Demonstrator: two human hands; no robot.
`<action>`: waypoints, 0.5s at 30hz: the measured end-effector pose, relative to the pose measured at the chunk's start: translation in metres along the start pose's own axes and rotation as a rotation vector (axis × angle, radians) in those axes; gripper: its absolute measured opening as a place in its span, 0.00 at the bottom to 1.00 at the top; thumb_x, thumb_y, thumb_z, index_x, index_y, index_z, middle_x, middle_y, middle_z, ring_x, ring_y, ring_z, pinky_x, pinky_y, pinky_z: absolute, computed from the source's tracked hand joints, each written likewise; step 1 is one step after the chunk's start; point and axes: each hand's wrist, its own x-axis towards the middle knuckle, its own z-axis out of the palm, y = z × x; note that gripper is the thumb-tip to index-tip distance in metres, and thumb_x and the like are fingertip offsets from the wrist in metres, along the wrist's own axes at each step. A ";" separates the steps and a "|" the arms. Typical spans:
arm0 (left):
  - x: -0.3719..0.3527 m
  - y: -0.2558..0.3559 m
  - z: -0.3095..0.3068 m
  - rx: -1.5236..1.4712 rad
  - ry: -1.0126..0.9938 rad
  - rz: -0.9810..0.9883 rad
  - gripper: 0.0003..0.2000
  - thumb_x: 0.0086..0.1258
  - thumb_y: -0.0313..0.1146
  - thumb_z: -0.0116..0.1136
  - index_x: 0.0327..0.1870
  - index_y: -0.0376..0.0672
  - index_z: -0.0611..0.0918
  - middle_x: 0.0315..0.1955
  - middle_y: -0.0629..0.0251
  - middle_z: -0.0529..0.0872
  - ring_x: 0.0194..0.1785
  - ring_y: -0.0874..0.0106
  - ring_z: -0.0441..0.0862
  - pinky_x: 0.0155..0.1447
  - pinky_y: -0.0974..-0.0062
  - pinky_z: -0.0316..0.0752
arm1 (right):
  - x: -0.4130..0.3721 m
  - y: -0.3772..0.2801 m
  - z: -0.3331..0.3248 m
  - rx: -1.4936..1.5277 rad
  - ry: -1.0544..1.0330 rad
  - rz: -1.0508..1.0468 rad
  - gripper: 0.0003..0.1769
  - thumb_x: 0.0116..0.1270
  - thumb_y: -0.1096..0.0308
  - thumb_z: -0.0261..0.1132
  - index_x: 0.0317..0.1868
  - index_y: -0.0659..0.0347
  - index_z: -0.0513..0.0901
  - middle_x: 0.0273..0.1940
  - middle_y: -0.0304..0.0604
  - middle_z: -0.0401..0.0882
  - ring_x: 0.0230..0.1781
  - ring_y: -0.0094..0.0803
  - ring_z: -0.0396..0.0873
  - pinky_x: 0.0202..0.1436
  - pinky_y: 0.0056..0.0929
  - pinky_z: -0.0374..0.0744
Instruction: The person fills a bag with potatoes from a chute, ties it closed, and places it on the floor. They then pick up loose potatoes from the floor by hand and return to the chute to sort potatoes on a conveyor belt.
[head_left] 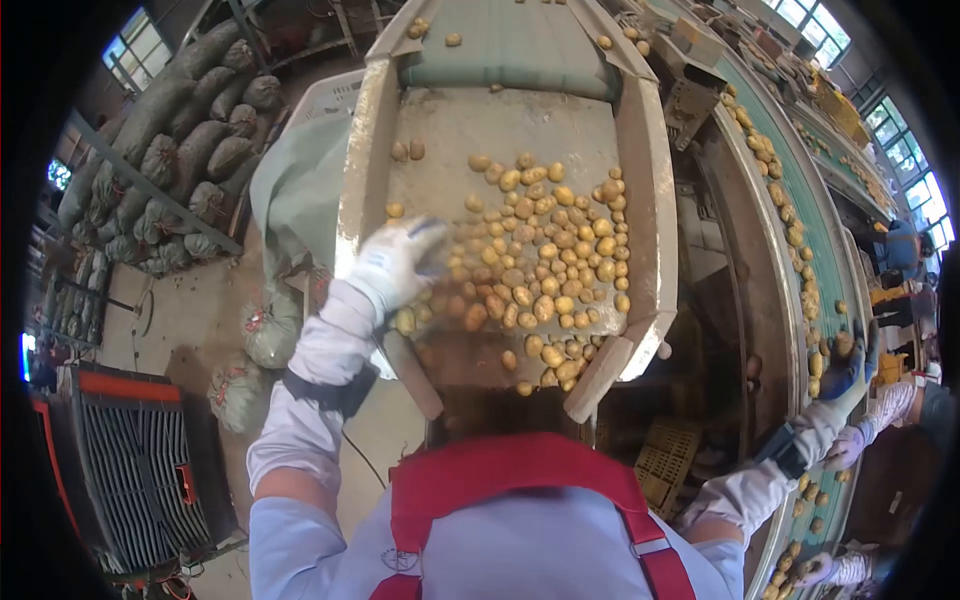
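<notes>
My left hand [398, 262], in a white glove, reaches over the left side of the metal chute [362, 160]. Its fingers, a little blurred, stretch out beside a spread of potatoes [545, 250]; those nearest the hand are smeared by motion. Far to the right, my right hand [852, 372] is over the green conveyor belt [822, 270] in a blue and white glove. Its fingers point up and stand apart, and a brown potato [844, 344] shows right at them. More potatoes [795, 235] line the belt's near edge.
Two wooden blocks [598, 378] flank the chute's lower mouth. A yellow crate [668, 462] sits below on the right. Filled sacks [190, 150] are stacked at left, near a black slatted unit [135, 470]. Another person's gloved hand [846, 446] is beside the belt.
</notes>
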 end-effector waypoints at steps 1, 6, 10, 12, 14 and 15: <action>0.003 0.000 -0.002 0.090 -0.053 -0.084 0.32 0.57 0.42 0.68 0.65 0.47 0.72 0.63 0.50 0.72 0.64 0.53 0.71 0.66 0.62 0.69 | 0.023 0.015 -0.039 -0.274 0.136 -0.066 0.27 0.70 0.70 0.56 0.70 0.58 0.65 0.63 0.52 0.70 0.50 0.32 0.77 0.55 0.30 0.76; 0.010 0.046 0.022 0.251 -0.499 -0.137 0.42 0.57 0.55 0.64 0.73 0.54 0.60 0.71 0.46 0.59 0.71 0.42 0.58 0.69 0.47 0.61 | -0.016 0.021 0.074 -0.994 0.092 -0.320 0.24 0.70 0.66 0.59 0.66 0.56 0.72 0.62 0.49 0.74 0.61 0.39 0.72 0.64 0.35 0.70; -0.011 0.088 0.036 0.228 -0.502 0.023 0.42 0.60 0.53 0.61 0.74 0.57 0.56 0.71 0.48 0.59 0.69 0.41 0.61 0.67 0.45 0.62 | -0.070 0.051 0.239 -0.751 -0.787 -0.341 0.22 0.65 0.67 0.63 0.61 0.57 0.76 0.60 0.48 0.74 0.61 0.42 0.73 0.65 0.36 0.69; -0.021 0.090 0.035 0.218 -0.484 0.080 0.39 0.61 0.53 0.61 0.73 0.58 0.60 0.71 0.50 0.60 0.69 0.45 0.62 0.67 0.49 0.64 | -0.078 0.077 0.290 -0.664 -0.932 -0.115 0.23 0.65 0.63 0.63 0.60 0.59 0.75 0.60 0.52 0.73 0.62 0.47 0.71 0.66 0.36 0.69; -0.025 0.075 0.031 -0.111 -0.554 0.240 0.35 0.60 0.51 0.62 0.70 0.57 0.66 0.69 0.51 0.64 0.68 0.51 0.67 0.67 0.55 0.66 | -0.071 0.137 0.320 -0.817 -1.091 -0.094 0.27 0.68 0.51 0.59 0.64 0.53 0.72 0.64 0.54 0.69 0.66 0.47 0.68 0.69 0.36 0.66; -0.020 0.071 0.019 -0.237 -0.502 0.188 0.31 0.59 0.49 0.64 0.65 0.55 0.72 0.65 0.53 0.69 0.65 0.54 0.70 0.66 0.60 0.67 | -0.081 0.147 0.338 -1.090 -1.167 -0.117 0.31 0.68 0.44 0.54 0.68 0.45 0.68 0.71 0.53 0.59 0.73 0.51 0.57 0.74 0.48 0.57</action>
